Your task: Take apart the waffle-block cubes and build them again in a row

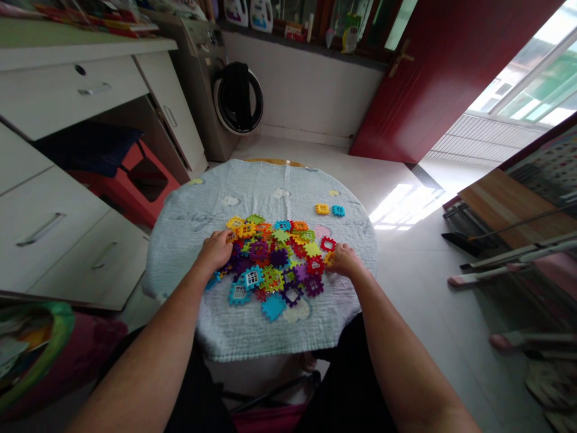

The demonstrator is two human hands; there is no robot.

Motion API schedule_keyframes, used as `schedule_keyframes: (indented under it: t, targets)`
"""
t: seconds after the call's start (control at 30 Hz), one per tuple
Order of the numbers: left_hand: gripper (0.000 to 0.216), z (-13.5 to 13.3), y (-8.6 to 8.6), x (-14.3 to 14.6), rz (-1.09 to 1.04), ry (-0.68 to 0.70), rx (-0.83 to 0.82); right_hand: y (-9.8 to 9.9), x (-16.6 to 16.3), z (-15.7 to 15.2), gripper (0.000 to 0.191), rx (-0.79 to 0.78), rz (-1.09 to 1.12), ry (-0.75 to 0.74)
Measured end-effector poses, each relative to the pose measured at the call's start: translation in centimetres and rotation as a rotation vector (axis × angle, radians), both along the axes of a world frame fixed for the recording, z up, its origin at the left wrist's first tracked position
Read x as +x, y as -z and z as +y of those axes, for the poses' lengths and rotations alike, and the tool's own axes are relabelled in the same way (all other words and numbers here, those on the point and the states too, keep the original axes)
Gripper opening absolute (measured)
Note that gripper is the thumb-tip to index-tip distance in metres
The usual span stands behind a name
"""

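A heap of colourful plastic interlocking tiles (273,275) lies on the cloth-covered round table (189,216). At the heap's left edge is my left hand (216,249), its fingers closed against an orange tile (231,236); the fingertips are partly hidden. My right hand (345,260) is on the opposite side, fingers bent round a yellow-orange tile (330,259). Just beyond that hand lies a red window-frame tile (328,243). A plain blue tile (274,307) sits at the near edge of the heap. Apart from the heap, a yellow tile (321,209) and a blue tile (338,210) lie farther back.
White drawers (54,222) and a red stool (148,180) stand to the left, with a waste bin (63,343) nearer me. Behind are a washing machine (198,78) and an open red door (433,72). Folded chair-like frames (509,264) stand at the right.
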State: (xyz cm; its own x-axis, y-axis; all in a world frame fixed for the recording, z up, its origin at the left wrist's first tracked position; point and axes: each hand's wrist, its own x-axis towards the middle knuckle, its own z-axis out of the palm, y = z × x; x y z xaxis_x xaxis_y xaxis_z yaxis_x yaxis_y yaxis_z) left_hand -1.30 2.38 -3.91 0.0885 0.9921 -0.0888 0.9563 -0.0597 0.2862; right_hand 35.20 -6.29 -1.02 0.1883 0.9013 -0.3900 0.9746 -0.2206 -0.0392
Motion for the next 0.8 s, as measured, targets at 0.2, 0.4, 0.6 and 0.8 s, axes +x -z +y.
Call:
schedule_keyframes:
  t: [0.2,0.4,0.6,0.8]
  targets:
    - [0.049,-0.13,-0.44,0.21,0.015,-0.003,-0.023,0.49,0.18,0.31,0.059,-0.027,-0.001,0.044]
    - [0.049,-0.06,-0.3,0.13,0.004,-0.001,-0.011,0.24,0.03,0.13,0.065,-0.03,-0.019,0.044]
    - [0.049,-0.05,-0.27,0.09,0.005,-0.006,-0.001,0.4,0.02,0.14,0.063,-0.016,-0.026,0.038]
    - [0.048,0.09,-0.02,0.0,0.008,-0.01,0.003,0.51,0.17,0.23,0.058,0.0,-0.017,0.035]
